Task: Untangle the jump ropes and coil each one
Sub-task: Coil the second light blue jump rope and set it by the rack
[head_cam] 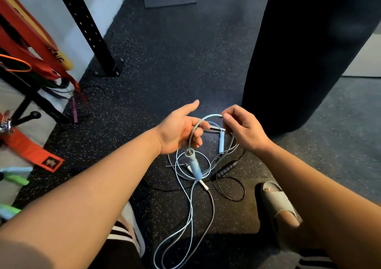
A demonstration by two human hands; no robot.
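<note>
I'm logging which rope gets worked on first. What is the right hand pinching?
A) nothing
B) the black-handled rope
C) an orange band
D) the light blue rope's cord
D: the right hand pinches a raised loop of the light blue rope at its fingertips, while the black-handled rope lies on the floor.
</note>
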